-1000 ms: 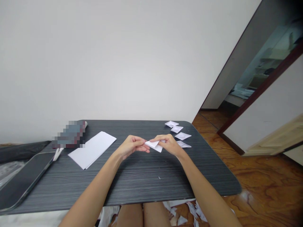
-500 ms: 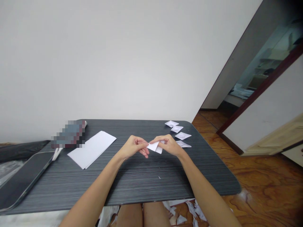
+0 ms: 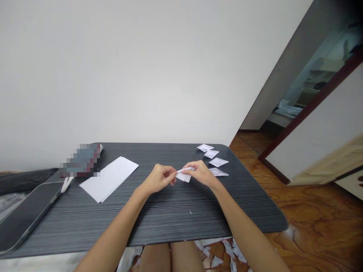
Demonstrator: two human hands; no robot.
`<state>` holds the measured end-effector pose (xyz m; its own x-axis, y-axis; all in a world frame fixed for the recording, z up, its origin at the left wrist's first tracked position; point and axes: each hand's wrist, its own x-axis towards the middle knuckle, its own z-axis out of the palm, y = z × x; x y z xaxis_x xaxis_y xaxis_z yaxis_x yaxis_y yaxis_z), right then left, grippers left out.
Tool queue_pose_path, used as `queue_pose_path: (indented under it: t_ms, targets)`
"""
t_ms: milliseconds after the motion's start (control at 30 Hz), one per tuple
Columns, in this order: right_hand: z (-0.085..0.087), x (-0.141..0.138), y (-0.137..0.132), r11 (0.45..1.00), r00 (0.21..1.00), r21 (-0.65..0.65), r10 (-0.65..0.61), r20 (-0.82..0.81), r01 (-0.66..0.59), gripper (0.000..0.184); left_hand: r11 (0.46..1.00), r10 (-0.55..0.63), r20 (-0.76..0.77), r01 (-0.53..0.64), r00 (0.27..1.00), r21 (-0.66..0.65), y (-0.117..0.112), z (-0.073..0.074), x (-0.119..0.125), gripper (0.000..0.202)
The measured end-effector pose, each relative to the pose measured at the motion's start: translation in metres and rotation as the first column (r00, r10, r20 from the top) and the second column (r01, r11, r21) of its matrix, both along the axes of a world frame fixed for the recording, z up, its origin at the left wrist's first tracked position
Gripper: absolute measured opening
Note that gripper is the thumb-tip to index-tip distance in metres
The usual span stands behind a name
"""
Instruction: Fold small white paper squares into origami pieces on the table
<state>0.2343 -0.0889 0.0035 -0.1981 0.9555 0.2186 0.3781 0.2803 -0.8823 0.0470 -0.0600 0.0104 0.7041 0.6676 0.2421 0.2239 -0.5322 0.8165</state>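
Note:
Between my two hands, above the dark table, is a small folded white paper. My left hand pinches its left corner between thumb and fingers. On the other side my right hand grips the upper right part, its fingers hiding some of the folds. Several folded paper boats stand in a row beyond my right hand, near the table's right end. A stack of white paper sheets lies flat to the left of my left hand.
A blurred-out object with a white strap lies at the back left. Beside it, a dark rounded panel rests at the left end. Paper scraps litter the wooden floor. A white wall rises behind the table.
The folded paper has turned in my hands and shows a different face. My left fingers have curled in closer round its corner, and my right thumb now lies across its top edge.

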Motion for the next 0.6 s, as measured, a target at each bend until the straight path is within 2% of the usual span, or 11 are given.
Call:
queue_pose_path:
  t_ms: [200, 433, 600]
  targets:
    - [-0.0005, 0.0006, -0.0033, 0.997, 0.998, -0.046, 0.063, -0.014, -0.064, 0.02, 0.998, 0.005, -0.067, -0.001, 0.998, 0.062, 0.0004, 0.0013, -0.0009, 0.027]
    - [-0.0048, -0.0009, -0.006, 0.976, 0.987, -0.151, 0.158, -0.014, -0.158, 0.03, 0.962, 0.081, -0.11, -0.049, 0.991, 0.267, 0.0046, -0.0006, -0.0018, 0.025]
    - [-0.0073, -0.0038, -0.0065, 0.974, 0.987, -0.157, 0.164, -0.001, -0.162, 0.032, 0.972, 0.073, -0.109, -0.046, 0.991, 0.229, 0.0075, -0.0051, -0.0016, 0.025]
